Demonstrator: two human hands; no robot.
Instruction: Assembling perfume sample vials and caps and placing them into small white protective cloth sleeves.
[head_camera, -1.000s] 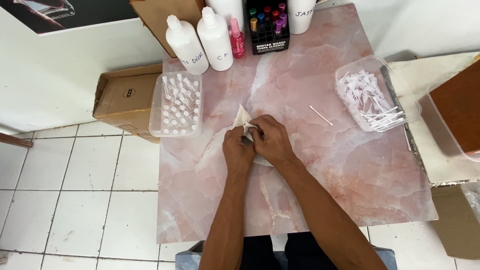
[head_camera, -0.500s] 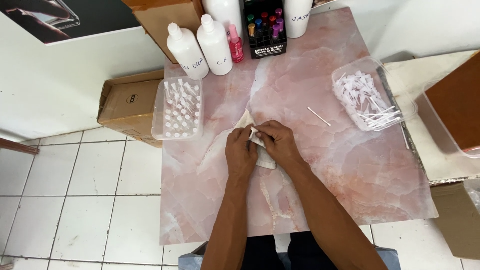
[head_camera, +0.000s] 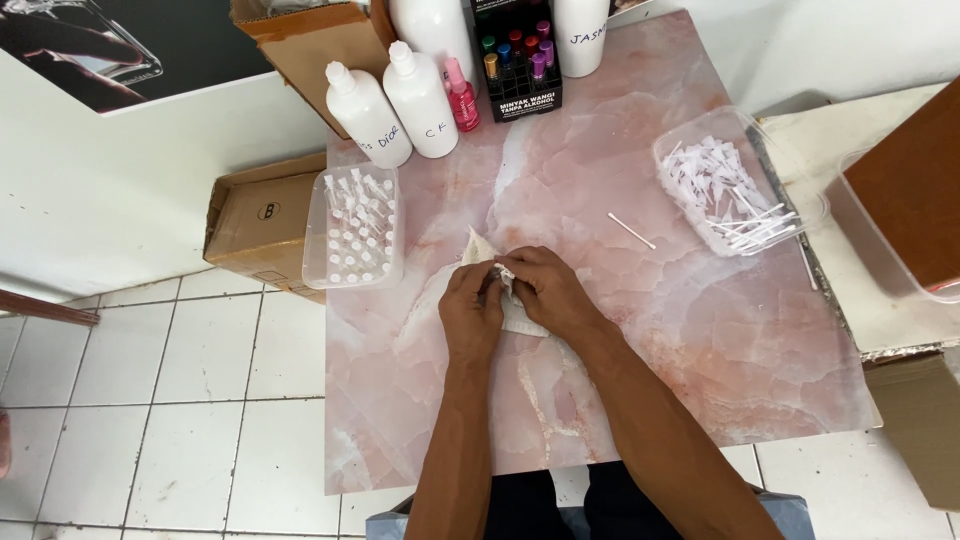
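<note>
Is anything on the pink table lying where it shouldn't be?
One thin white stick lies loose on the pink marble table, apart from the clear tray of white sticks to its right. Nothing looks spilled or broken.

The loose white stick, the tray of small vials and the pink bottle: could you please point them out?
White stick (head_camera: 631, 230), head view, mid-length.
Tray of small vials (head_camera: 312, 232), head view, left rim.
Pink bottle (head_camera: 463, 100), head view, body.

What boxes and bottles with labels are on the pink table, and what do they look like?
Two white bottles: back left, rounded, handwritten marks.
Small pink bottle: right of them.
Black box: back middle, coloured caps, white print.
Brown carton: floor, left, round mark.
Dark poster: top left.
</note>
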